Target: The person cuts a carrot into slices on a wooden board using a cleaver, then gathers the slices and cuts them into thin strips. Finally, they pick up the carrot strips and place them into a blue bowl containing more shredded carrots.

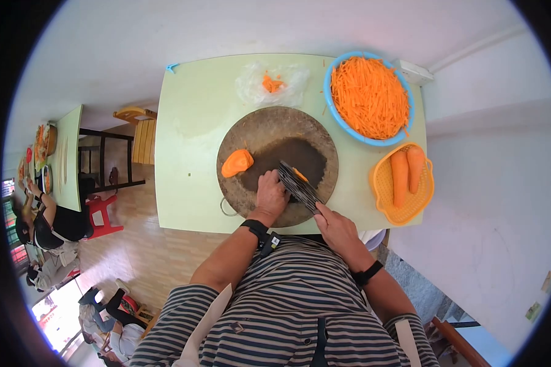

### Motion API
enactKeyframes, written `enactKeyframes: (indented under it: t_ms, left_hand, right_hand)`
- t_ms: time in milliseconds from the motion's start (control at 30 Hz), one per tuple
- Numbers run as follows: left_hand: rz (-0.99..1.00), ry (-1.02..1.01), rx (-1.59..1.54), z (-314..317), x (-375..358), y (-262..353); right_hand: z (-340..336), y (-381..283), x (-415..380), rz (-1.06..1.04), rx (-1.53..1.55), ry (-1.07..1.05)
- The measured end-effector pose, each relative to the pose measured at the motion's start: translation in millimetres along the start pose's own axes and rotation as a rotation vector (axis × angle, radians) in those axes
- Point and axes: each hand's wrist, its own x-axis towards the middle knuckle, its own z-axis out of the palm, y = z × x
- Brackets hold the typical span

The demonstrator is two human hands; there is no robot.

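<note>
On the green table a round wooden chopping board (245, 131) carries a thick chunk of carrot (237, 163) at its left side. My right hand (338, 231) is wrapped round the handle of a dark, streaked kitchen knife (298, 187), whose blade stands over the board. Close against the blade's left side, my left hand (272, 194) presses down with curled fingers; whatever lies under them is hidden. A sliver of carrot (300, 175) shows just right of the blade.
A blue basin (329, 98) heaped with shredded carrot (370, 98) stands at the back right. Nearer, a yellow basket (379, 211) holds two whole carrots (400, 177). Carrot scraps (272, 84) lie on a plastic bag (297, 85). Other people sit far left.
</note>
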Motion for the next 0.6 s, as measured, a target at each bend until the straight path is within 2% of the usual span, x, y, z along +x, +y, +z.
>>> enactKeyframes:
  t_ms: [300, 367, 600]
  left_hand:
    - [0.017, 0.007, 0.016, 2.3, 0.0, -2.3]
    - [0.026, 0.016, -0.021, 1.8, -0.2, -2.1]
    - [0.048, 0.051, -0.07, -2.2, 0.2, -1.3]
  right_hand:
    - [-3.0, -5.9, 0.5, 0.063, -0.054, -0.046]
    - [7.5, -1.3, 5.9, -0.047, -0.021, 0.052]
    - [11.9, 6.3, 6.8, -0.073, -0.013, 0.075]
